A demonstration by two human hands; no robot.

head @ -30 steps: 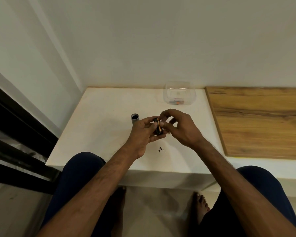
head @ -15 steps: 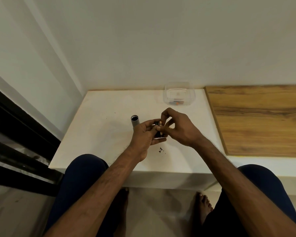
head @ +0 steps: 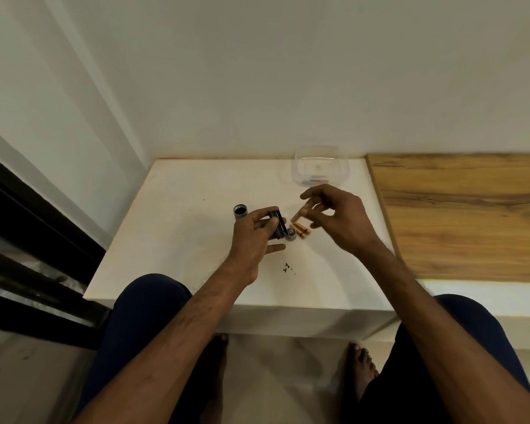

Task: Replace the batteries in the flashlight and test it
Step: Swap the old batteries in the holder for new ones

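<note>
white table (head: 178,234) stands against pale walls (head: 288,87), wooden board (head: 456,215) at its right. flashlight tube (head: 240,212) stands on it; left hand (head: 251,240) grips a black battery holder (head: 276,225), right hand (head: 340,221) pinches one battery (head: 300,213).

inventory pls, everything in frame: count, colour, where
table: 1, white, centre
wooden surface: 1, brown, right of the table
clear container: 1, transparent, table's far edge; something orange inside, too small to tell
flashlight tube: 1, grey, upright on the table, open end up
battery holder: 1, black, gripped in the left hand
end cap: 1, dark grey, on the table beside the holder
loose batteries: apparently 2, copper, on the table right of the cap
held battery: 1, copper, pinched in the right hand
dark specks: a few, black, table's near side
left hand: 1, above the table
right hand: 1, above the table
legs: 2, dark blue trousers, bottom
feet: 2, bare, on the floor
</note>
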